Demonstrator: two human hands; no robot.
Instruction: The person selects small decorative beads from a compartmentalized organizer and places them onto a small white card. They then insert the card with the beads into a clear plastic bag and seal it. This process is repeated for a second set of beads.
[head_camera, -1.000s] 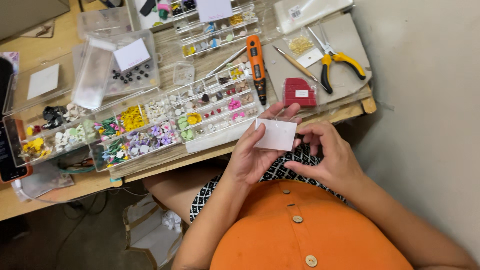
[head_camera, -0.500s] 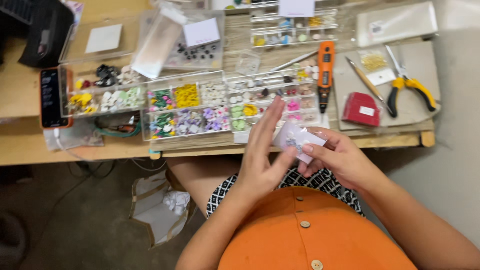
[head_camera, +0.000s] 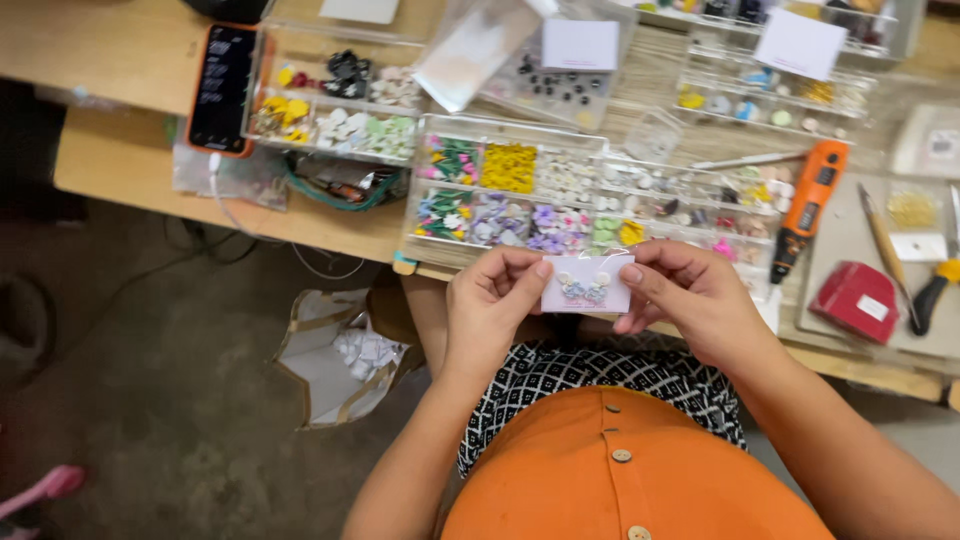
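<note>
Both hands, left (head_camera: 492, 302) and right (head_camera: 692, 300), pinched a small card (head_camera: 587, 290) between them. Bead trays (head_camera: 560, 195) lay just beyond on the table (head_camera: 130, 170).

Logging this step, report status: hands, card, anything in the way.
Left hand and right hand pinch small card by its side edges. Two small pale pieces on card. Held over lap, just short of bead trays; nothing blocking.
</note>
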